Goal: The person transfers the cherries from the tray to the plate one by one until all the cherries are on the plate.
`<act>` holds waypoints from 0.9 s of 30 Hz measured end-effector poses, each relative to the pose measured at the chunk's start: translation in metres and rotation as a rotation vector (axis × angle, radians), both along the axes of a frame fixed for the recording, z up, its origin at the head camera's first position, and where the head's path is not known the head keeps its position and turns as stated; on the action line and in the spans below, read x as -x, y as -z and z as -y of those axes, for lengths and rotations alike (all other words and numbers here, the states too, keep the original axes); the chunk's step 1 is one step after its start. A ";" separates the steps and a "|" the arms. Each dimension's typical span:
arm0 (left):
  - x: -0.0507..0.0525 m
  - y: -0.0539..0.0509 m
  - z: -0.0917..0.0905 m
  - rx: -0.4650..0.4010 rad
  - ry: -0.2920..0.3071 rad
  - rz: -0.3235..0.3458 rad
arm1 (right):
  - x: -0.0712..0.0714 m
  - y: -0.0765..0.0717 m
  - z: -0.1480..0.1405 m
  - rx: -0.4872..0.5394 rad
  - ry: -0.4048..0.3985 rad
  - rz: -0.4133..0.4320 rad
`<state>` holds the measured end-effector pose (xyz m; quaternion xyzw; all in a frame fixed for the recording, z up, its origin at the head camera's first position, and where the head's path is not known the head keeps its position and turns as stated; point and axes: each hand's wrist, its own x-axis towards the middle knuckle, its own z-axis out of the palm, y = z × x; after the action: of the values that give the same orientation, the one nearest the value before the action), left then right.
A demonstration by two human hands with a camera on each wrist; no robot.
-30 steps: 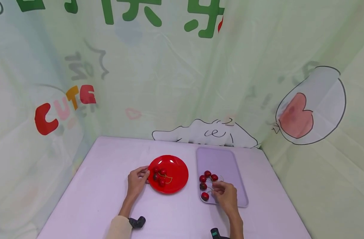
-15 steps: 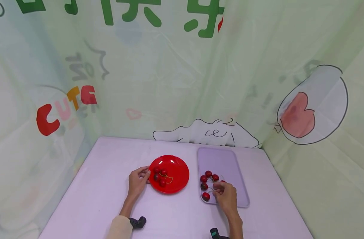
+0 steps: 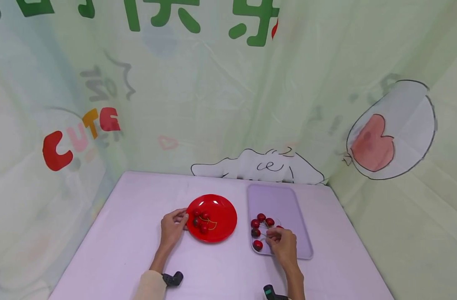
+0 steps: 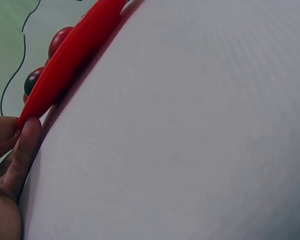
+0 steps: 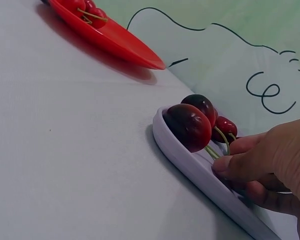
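My left hand (image 3: pixel 171 228) pinches the left rim of a round red plate (image 3: pixel 226 218), thumb and fingers on its edge in the left wrist view. On the plate lies a small group of cherries (image 3: pixel 203 228) with green stems. Over a lilac tray (image 3: pixel 273 198), my right hand (image 3: pixel 284 246) pinches at thin cherry stems (image 5: pixel 212 151) with thumb and forefinger. Several dark red cherries (image 5: pixel 189 127) lie along the tray's left side, beside the fingertips. The fingers partly hide one more cherry (image 3: pixel 279 227). Exactly which stem is held is hard to tell.
Plate and tray stand apart on a table with a pale cloth (image 3: pixel 146 196). A printed curtain (image 3: pixel 213 104) hangs behind and at both sides. Each wrist wears a black device, the left one (image 3: pixel 173 279) beside a beige sleeve (image 3: pixel 151 285).
A cherry just beyond my right hand's fingers, hidden one second ago, now shows in part. My right hand has barely shifted, and my left hand keeps its hold on the plate.
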<state>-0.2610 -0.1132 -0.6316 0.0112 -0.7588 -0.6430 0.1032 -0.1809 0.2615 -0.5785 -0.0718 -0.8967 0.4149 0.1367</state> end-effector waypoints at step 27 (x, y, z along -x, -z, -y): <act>-0.001 0.002 0.001 -0.006 0.016 -0.021 | 0.005 0.014 -0.010 0.265 0.089 0.050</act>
<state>-0.2599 -0.1140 -0.6331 -0.0013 -0.7559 -0.6460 0.1060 -0.1863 0.2715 -0.5928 -0.1394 -0.8332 0.5211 0.1218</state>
